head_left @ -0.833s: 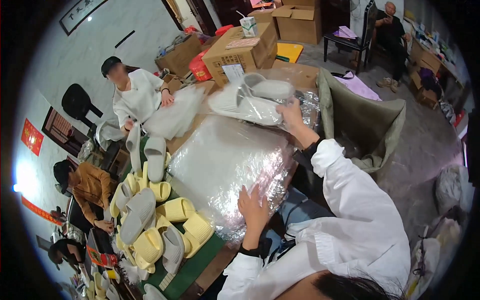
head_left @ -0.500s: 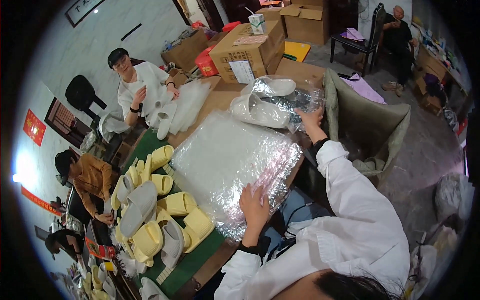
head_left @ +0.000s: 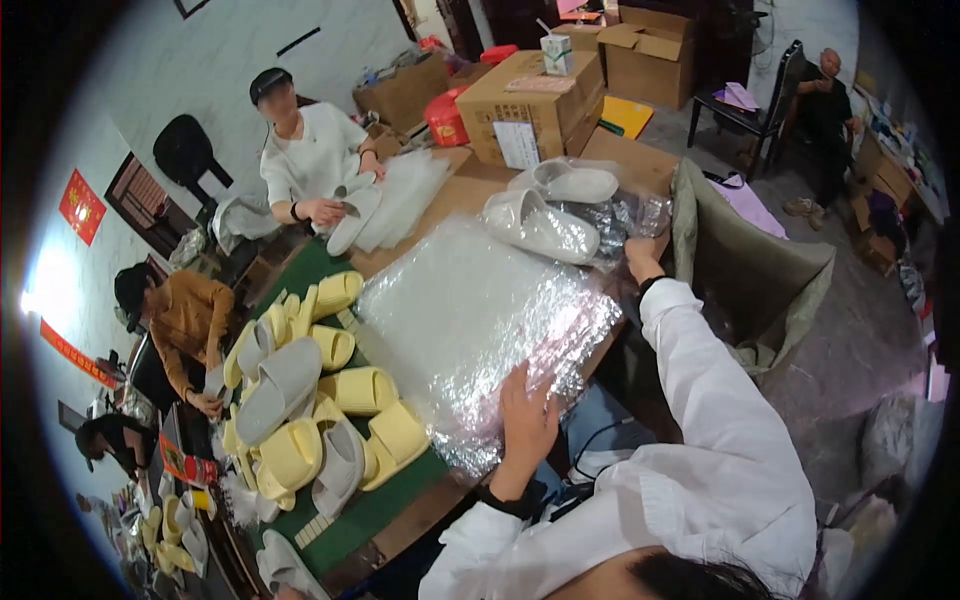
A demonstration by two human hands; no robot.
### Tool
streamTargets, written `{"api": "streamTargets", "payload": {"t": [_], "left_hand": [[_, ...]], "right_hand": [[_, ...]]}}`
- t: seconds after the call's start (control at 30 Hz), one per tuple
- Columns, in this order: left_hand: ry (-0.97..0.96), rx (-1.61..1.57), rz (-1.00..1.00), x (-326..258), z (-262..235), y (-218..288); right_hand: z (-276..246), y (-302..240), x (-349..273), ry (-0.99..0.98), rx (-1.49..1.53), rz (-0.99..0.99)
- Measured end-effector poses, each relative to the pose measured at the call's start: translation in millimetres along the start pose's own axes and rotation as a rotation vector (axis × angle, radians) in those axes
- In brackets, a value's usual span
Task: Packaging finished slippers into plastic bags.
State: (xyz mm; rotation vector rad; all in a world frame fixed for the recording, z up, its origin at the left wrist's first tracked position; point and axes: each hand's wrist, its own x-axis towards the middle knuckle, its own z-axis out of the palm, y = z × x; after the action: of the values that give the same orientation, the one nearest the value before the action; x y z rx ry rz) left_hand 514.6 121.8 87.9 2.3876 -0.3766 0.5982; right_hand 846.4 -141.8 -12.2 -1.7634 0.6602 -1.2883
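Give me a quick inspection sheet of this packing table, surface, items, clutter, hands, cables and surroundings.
Surface: wooden table, green mat at its left.
Job's things: stack of clear plastic bags; bagged grey slippers.
Clutter: yellow and grey slippers piled on the mat.
Grippers: left hand flat on the bag stack; right hand at the bagged slippers, grip unclear.
Cables: nothing seen on the table.
Surroundings: cardboard boxes, green sack, seated co-workers.

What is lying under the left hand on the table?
The left hand rests flat on a stack of clear plastic bags. The stack lies on the table; whatever is beneath the stack is covered.
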Motion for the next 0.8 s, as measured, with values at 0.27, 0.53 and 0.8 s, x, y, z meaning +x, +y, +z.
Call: {"api": "streamTargets", "payload": {"t": [0.27, 0.53, 0.8], "left_hand": [[-0.359, -0.363, 0.163, 0.3, 42.8, 22.0], [-0.544, -0.17, 0.487, 41.4, 91.5, 70.6], [-0.523, -0.116, 0.676, 83.8, 173.1, 95.3]], "right_hand": [[-32.5, -80.4, 51.2, -1.114, 0.334, 0.994], [-74.4, -192.5, 117.4, -1.124, 1.463, 1.039], [-245.6, -216.7, 183.3, -1.124, 1.787, 0.696]]}}
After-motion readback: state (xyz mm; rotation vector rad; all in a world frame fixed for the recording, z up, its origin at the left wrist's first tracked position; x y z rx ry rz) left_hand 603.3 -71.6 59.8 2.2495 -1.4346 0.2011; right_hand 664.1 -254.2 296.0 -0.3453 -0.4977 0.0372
